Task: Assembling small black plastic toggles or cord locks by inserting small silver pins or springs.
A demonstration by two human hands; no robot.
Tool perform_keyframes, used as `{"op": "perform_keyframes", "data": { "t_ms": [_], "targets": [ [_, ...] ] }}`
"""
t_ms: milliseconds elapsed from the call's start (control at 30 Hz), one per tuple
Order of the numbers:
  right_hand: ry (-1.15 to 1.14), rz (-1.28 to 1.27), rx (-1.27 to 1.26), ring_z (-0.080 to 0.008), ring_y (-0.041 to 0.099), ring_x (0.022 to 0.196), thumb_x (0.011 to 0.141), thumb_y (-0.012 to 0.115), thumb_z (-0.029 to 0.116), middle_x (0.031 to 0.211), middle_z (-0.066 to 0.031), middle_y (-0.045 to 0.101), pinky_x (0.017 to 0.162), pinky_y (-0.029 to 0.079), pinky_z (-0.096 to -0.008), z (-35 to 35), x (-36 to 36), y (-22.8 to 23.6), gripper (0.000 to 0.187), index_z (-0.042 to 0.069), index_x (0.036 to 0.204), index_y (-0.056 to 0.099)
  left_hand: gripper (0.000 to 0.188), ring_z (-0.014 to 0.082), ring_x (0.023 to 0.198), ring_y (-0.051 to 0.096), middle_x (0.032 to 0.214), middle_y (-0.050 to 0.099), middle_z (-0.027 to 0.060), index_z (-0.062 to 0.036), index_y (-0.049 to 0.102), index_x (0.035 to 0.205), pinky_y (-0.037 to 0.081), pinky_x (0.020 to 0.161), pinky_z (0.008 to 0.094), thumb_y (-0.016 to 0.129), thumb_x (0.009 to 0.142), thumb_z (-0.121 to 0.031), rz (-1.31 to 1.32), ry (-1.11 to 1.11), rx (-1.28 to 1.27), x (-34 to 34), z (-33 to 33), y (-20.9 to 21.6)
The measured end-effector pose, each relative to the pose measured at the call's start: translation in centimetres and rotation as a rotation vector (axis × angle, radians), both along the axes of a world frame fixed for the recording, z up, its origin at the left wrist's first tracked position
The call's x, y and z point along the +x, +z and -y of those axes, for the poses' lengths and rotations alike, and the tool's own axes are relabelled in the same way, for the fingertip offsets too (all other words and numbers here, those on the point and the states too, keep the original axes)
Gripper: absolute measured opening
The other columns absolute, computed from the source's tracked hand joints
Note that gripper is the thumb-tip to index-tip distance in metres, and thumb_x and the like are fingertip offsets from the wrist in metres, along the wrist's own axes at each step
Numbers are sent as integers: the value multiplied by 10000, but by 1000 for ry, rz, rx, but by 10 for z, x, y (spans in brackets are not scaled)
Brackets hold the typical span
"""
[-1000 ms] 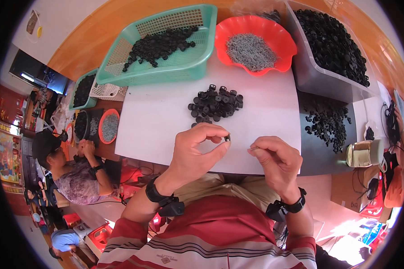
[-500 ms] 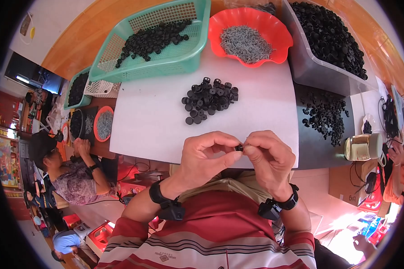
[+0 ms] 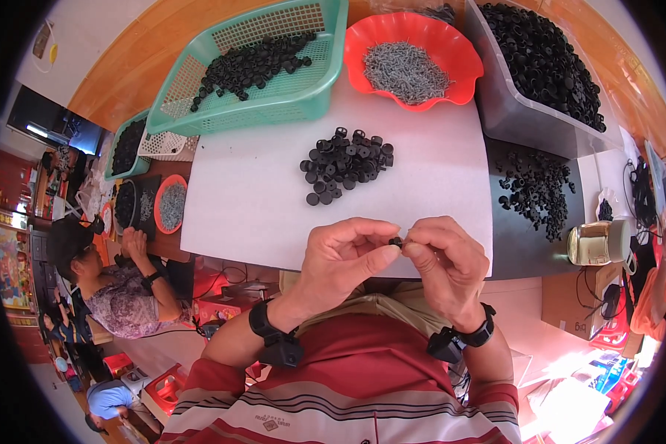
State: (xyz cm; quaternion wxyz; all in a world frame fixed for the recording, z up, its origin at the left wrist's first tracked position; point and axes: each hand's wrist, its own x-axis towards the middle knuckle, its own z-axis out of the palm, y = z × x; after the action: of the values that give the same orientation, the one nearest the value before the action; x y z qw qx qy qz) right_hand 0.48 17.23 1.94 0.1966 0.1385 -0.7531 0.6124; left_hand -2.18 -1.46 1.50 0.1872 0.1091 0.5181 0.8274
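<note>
My left hand point(image 3: 342, 255) pinches a small black plastic part point(image 3: 396, 242) between thumb and fingertips, over the near edge of the white sheet point(image 3: 255, 200). Close against it, my right hand point(image 3: 450, 260) has its thumb and forefinger pressed together beside that part. Whatever the right fingers hold is too small to make out. Beyond my hands, a loose pile of round black caps point(image 3: 345, 163) lies on the sheet.
At the back stand a green basket point(image 3: 314, 103) of black parts, a red bowl point(image 3: 462, 78) of screws and a grey bin point(image 3: 507, 111) of black rings. Small black pieces point(image 3: 540, 192) and a jar point(image 3: 598, 243) lie right. Another person point(image 3: 129, 292) sits left.
Both my hands have shifted very slightly to the right, still close together, with the black part in the left one. At the far right, another person's hands have moved.
</note>
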Motion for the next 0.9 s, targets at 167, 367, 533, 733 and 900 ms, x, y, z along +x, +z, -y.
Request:
{"op": "perform_keyframes", "data": {
  "t_ms": [167, 367, 533, 733, 900],
  "targets": [
    [13, -13, 17, -217, 680, 795, 864, 746, -78, 929, -133, 699, 671, 547, -300, -2, -1, 1, 183, -5, 1027, 706, 207, 117, 1013, 664, 1102, 718, 83, 45, 706, 1161, 556, 908, 268, 708, 961, -7, -21, -40, 4, 2, 0, -1],
    [60, -21, 78, -218, 685, 810, 854, 755, -73, 957, -133, 693, 675, 549, -298, -5, -3, 1, 208, -6, 1049, 725, 208, 140, 1027, 675, 1107, 717, 115, 52, 689, 1164, 567, 924, 286, 701, 964, -8, 66, -65, 25, 0, 4, -4],
    [101, -48, 38, -189, 703, 759, 797, 811, -57, 1024, -131, 666, 654, 571, -284, 0, -3, -3, 363, -6, 1141, 708, 200, 172, 1037, 690, 1121, 711, 129, 56, 666, 1162, 582, 943, 320, 680, 984, -34, 160, -101, 85, -2, 4, -2],
    [83, -107, 133, -178, 708, 736, 782, 820, -60, 1040, -123, 657, 637, 578, -286, -2, -6, -8, 402, 1, 1161, 701, 194, 175, 1030, 694, 1117, 712, 126, 53, 665, 1151, 587, 931, 319, 673, 995, -63, 242, -152, 102, -3, 5, 1],
    [72, -100, 167, -181, 697, 717, 788, 818, -49, 1041, -127, 654, 632, 574, -298, 1, -6, -9, 402, 4, 1168, 701, 200, 152, 998, 696, 1094, 715, 108, 38, 670, 1153, 591, 883, 290, 672, 1004, -95, 324, -170, 113, -4, 8, -5]
  ]
}}
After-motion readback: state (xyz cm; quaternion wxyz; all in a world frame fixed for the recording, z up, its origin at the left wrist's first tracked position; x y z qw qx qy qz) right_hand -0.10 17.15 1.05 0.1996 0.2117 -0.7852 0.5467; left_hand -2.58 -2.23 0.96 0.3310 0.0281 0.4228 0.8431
